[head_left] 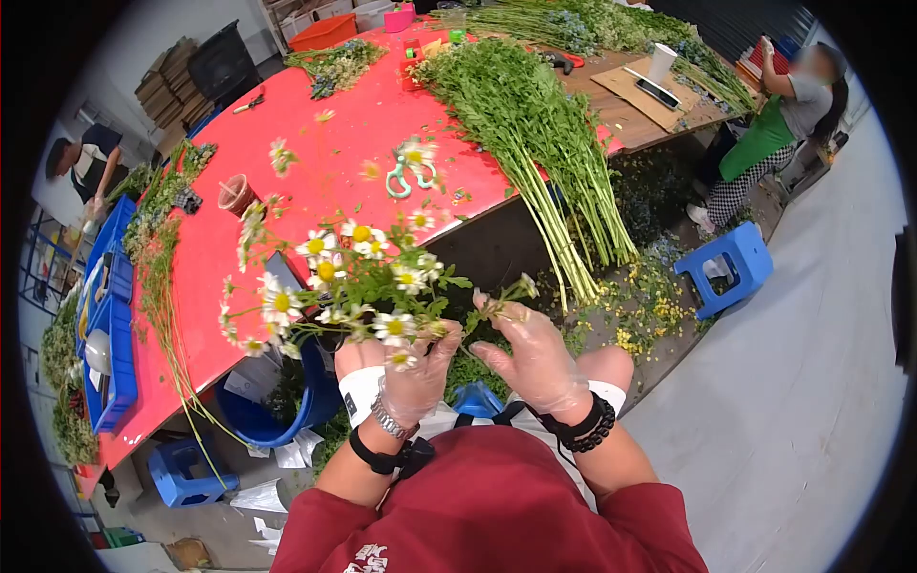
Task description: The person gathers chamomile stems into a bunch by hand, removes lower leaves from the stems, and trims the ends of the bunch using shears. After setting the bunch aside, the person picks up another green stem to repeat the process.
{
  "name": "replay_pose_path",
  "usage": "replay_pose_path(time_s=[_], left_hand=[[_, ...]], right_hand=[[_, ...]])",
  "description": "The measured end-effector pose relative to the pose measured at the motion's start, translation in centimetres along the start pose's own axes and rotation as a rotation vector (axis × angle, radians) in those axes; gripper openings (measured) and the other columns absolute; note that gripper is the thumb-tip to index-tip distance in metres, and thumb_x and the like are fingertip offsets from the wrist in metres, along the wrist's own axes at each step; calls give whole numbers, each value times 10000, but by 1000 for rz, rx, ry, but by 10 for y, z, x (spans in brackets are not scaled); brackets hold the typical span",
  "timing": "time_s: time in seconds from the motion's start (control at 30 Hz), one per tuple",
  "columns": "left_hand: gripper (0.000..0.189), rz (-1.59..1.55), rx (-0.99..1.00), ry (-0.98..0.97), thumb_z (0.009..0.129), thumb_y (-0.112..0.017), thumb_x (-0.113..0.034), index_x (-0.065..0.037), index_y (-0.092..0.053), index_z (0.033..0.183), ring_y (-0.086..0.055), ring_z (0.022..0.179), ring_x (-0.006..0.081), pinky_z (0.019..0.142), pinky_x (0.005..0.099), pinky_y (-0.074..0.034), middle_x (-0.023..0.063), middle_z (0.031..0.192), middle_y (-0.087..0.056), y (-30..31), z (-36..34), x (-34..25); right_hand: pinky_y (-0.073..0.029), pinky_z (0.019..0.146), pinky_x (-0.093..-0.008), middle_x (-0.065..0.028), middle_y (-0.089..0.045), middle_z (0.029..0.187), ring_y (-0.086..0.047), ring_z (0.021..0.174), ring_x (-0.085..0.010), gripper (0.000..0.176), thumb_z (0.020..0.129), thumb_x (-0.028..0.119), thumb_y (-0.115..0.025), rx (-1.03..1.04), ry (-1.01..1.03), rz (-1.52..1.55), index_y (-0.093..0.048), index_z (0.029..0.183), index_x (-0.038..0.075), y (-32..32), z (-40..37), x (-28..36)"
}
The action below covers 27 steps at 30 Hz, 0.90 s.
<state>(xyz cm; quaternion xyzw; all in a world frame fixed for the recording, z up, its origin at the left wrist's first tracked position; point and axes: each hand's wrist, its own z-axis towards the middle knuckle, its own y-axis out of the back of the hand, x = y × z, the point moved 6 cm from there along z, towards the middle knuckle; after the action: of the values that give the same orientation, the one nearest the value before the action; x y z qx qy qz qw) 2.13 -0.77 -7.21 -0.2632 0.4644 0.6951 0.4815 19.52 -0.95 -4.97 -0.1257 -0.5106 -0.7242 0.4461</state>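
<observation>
My left hand [418, 380], in a clear glove, is closed around the stems of a bunch of daisy-like flowers [363, 277] with white petals and yellow centres. The blooms spread out above and to the left of it, over the red table edge. My right hand [528, 353], gloved too, is just right of the bunch, with thumb and fingers pinching a small sprig [497, 302] that carries a pale bloom. Beyond the flowers, a pair of light green scissors [411, 178] lies on the red table. A big pile of leafy green stems [535, 124] rests to the right, its cut ends overhanging the edge.
Around me are a red-covered table [277, 143], a brown cup [236, 194], blue trays [113, 325], a blue bin [315, 411] below the edge and blue stools [731, 267]. Fallen flowers litter the floor. One person [783, 115] stands right, another [88, 162] far left.
</observation>
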Motion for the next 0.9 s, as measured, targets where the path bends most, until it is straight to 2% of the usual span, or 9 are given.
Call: replay_pose_path(time_s=[0.1,0.13,0.17,0.27,0.4,0.5,0.57,0.7,0.9], left_hand=[[120,-74,46,59,892,-743,5,-16,-662,979,-685,797,261,700,355,-534,121,885,-713,1,0,-1],[100,-21,68,59,923,-722,-2,-5,-681,1014,-683,791,220,705,334,-534,97,886,-721,1,2,-3],[97,32,88,61,954,-701,-9,7,-699,1049,-681,784,179,710,313,-535,74,887,-729,0,3,-4],[65,-37,31,22,946,-683,21,-6,-683,1005,-679,797,197,723,311,-535,83,919,-723,-1,-1,4],[70,-111,44,46,926,-693,32,-4,-659,977,-669,808,211,720,321,-535,95,945,-716,2,-2,5],[92,-78,40,40,911,-708,29,-4,-660,982,-665,805,212,720,327,-535,100,951,-715,2,-3,7],[100,-88,34,36,907,-712,27,-4,-657,984,-665,802,216,723,331,-534,102,945,-717,1,-3,7],[114,-119,59,79,906,-710,31,-6,-642,990,-666,799,229,732,344,-533,105,933,-721,0,-1,7],[151,-140,26,42,901,-709,37,-1,-641,1031,-669,824,235,765,340,-532,104,935,-726,1,-2,8]], right_hand=[[-561,783,-454,-172,-684,1141,-677,937,-400,502,837,82,-781,-14,126,186,-624,1313,87,4,4,7],[-518,712,-448,-138,-665,960,-652,808,-346,501,814,51,-799,-12,156,176,-648,1292,50,8,10,17],[-518,712,-448,-138,-665,960,-652,808,-346,501,814,51,-799,-16,158,173,-648,1292,50,6,10,14],[-517,692,-436,-116,-666,905,-649,785,-354,266,794,32,-787,5,187,135,-715,1050,37,-6,3,8],[-539,741,-411,-101,-716,962,-682,842,-315,192,842,69,-752,-36,238,45,-736,1034,65,-8,-3,9],[-542,734,-406,-100,-716,937,-687,835,-304,192,834,79,-755,75,233,-58,-738,1024,56,-12,-2,14],[-534,710,-403,-92,-707,891,-684,803,-290,212,801,70,-757,-109,173,79,-734,1012,54,-9,-1,9],[-530,717,-432,-101,-695,852,-677,798,-317,151,818,36,-750,-152,126,124,-716,965,44,-1,1,9],[-547,745,-396,-80,-690,844,-689,810,-300,165,814,100,-709,228,144,-209,-743,974,86,-37,-15,-10]])
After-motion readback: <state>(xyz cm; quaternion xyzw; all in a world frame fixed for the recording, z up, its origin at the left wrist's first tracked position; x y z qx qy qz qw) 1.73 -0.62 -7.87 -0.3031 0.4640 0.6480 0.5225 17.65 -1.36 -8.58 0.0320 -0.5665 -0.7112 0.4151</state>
